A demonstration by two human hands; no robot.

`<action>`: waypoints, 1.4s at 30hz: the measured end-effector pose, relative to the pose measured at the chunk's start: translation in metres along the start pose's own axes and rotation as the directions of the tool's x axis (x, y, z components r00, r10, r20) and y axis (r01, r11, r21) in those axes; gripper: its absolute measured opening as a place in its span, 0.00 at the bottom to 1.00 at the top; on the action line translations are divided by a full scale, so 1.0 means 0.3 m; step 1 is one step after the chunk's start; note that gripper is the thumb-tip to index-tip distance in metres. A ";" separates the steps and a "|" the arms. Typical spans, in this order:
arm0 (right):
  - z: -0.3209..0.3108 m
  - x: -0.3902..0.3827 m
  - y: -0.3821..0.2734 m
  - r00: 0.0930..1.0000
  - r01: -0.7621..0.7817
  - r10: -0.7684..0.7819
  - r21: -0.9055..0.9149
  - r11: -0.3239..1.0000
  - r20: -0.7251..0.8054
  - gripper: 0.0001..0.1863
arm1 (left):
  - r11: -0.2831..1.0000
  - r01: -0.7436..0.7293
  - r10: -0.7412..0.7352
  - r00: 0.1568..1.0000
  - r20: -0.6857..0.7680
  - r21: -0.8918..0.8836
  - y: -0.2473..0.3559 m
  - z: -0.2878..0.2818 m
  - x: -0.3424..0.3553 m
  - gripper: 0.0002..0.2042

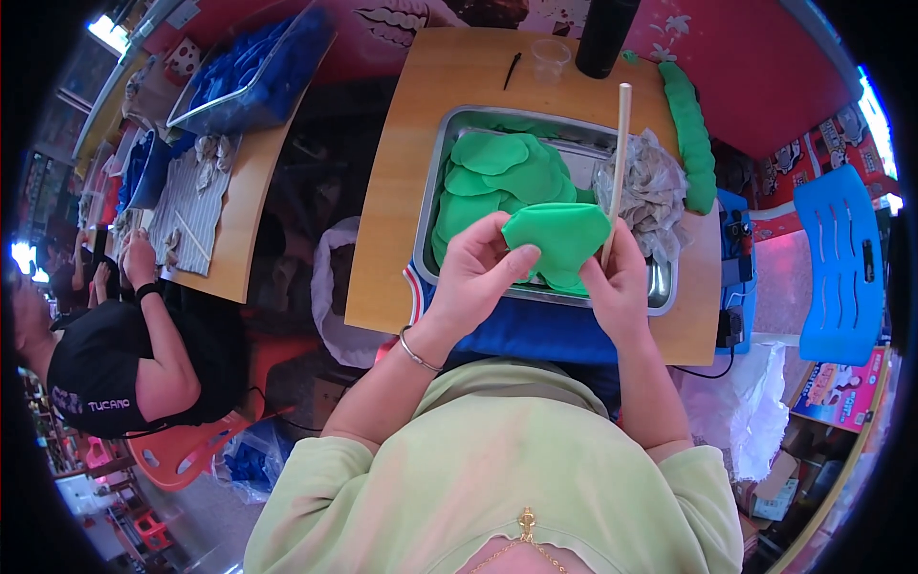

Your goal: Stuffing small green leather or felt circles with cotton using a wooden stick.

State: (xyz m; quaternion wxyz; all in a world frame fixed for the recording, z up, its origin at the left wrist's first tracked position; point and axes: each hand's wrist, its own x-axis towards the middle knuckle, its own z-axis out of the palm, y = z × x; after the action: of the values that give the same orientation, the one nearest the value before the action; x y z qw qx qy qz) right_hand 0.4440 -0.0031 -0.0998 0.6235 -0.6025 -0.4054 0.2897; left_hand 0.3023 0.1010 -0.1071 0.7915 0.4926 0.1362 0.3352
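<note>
Middle moderately bright, evenly lit, soft faint shadows on table point(382, 239). Blown-out white glare at upper left, far left and right rim. Small highlights along metal tray point(662, 292). Dark gap left of table, detail sunk in shadow. Hands point(473, 277) and green sheet point(557, 234) fairly crisp. Strong fisheye bend toward rim: blue chair point(819, 277) curved. Black vignette around circle; far-left background small, soft, hard to read.
</note>
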 end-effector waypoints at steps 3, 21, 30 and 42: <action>-0.033 -0.035 -0.008 0.999 0.045 -0.046 -0.074 0.996 -0.005 0.09 | 0.998 -0.041 0.037 0.994 -0.103 -0.038 0.004 -0.022 0.000 0.07; -0.120 -0.105 0.013 0.980 0.181 -0.195 -0.613 0.769 0.045 0.11 | 0.997 -0.052 0.047 0.995 -0.084 -0.054 0.041 -0.038 0.027 0.07; -0.100 -0.083 0.037 0.968 0.244 -0.238 -0.520 0.819 0.079 0.10 | 0.991 -0.003 0.004 1.000 -0.008 0.134 0.050 -0.021 0.023 0.06; -0.093 -0.092 0.058 0.970 0.234 -0.233 -0.498 0.835 0.065 0.11 | 0.997 -0.019 0.020 1.000 -0.007 0.072 0.028 -0.022 0.010 0.06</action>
State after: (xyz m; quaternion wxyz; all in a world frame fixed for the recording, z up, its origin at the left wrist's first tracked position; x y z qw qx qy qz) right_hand 0.4563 -0.0391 -0.1196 0.4756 -0.6896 -0.5375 0.0964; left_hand 0.2977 0.1101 -0.1027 0.7694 0.5208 0.1464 0.3396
